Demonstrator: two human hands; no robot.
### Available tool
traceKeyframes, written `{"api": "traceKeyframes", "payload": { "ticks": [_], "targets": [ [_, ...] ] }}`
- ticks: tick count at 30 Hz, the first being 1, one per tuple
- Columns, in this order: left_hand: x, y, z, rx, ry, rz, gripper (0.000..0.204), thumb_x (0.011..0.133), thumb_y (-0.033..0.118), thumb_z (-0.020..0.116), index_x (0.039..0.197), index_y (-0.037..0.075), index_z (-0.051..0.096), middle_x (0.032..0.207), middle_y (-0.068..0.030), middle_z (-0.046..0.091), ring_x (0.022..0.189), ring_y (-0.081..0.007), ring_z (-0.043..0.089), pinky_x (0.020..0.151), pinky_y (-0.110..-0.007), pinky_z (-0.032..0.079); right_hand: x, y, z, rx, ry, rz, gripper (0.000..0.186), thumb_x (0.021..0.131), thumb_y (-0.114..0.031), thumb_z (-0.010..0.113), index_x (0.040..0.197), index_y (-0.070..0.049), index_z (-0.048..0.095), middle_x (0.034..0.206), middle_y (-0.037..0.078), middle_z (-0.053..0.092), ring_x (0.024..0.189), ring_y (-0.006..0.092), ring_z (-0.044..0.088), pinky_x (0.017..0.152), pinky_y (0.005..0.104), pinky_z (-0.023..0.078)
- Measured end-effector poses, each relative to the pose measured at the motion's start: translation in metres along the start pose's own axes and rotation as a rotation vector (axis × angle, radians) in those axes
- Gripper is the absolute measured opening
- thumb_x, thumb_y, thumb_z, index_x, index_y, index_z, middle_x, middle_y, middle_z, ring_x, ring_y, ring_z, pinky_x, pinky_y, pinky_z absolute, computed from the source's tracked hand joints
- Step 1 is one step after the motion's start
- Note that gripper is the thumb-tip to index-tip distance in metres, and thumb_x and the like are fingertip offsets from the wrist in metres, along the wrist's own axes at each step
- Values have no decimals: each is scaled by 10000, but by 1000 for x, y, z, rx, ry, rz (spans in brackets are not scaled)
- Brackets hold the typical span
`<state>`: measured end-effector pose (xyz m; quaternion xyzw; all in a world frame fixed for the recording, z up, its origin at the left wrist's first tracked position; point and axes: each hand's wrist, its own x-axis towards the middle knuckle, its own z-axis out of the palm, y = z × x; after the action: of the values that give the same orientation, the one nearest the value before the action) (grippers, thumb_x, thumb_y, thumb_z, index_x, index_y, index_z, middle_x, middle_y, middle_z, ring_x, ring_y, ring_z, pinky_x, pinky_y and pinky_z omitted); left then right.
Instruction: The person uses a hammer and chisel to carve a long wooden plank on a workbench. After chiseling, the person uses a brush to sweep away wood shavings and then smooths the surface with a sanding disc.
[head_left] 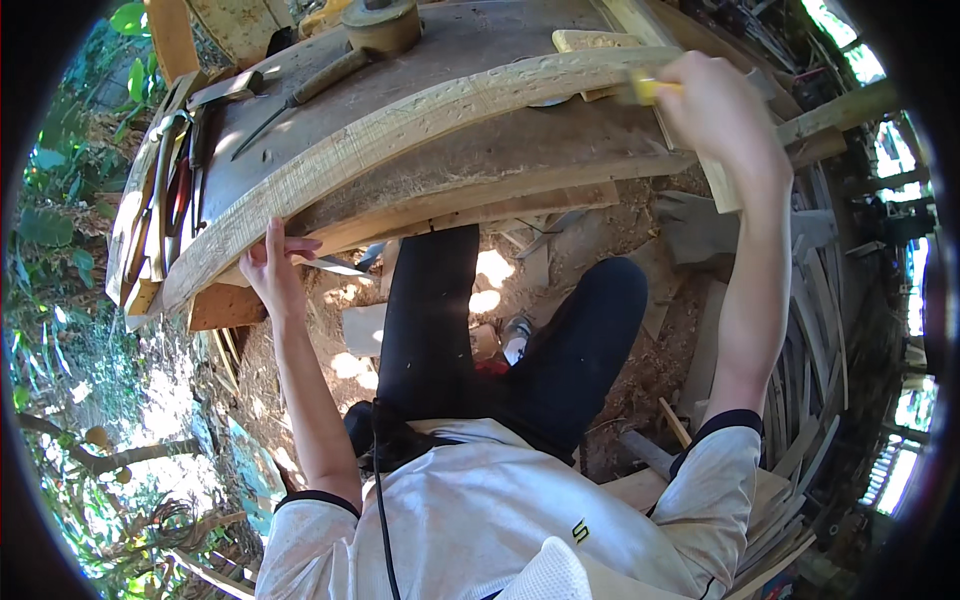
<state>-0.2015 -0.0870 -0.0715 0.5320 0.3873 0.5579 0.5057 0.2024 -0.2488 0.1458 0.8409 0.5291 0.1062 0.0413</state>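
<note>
A long, pale wooden board (400,125) lies across the workbench, its surface covered in small nicks and fine lines. My left hand (272,268) grips the near edge close to its left end, one finger resting on the face and the others by the edge. Over the board's right end, my right hand (715,110) is closed round a small yellow tool (650,87). Motion smears the tool's tip, so its kind cannot be made out.
A wooden mallet (385,25) and a long-handled chisel-like tool (325,80) lie on the bench (440,45). Several hand tools fill a wooden rack (150,225) at the left. Beneath the bench are wood scraps and shavings; thin strips (810,300) are piled at the right.
</note>
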Motion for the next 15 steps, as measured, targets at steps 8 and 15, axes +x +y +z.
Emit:
{"api": "traceKeyframes", "payload": {
  "ticks": [8,15],
  "targets": [
    [4,-5,-1,-58,-10,-39,301,996,205,619,1093,-74,565,618,-150,671,562,-218,673,524,-311,505,12,27,6,25,181,126,248,920,-245,617,1057,-75,734,958,193,715,912,341,698,831,451,542],
    [1,-5,-2,-69,-24,-37,285,990,222,626,996,-61,594,616,-149,670,573,-224,675,546,-332,509,23,-4,13,288,23,-204,293,920,-298,627,1114,-106,733,994,187,719,943,362,692,850,445,531]
  ]
}}
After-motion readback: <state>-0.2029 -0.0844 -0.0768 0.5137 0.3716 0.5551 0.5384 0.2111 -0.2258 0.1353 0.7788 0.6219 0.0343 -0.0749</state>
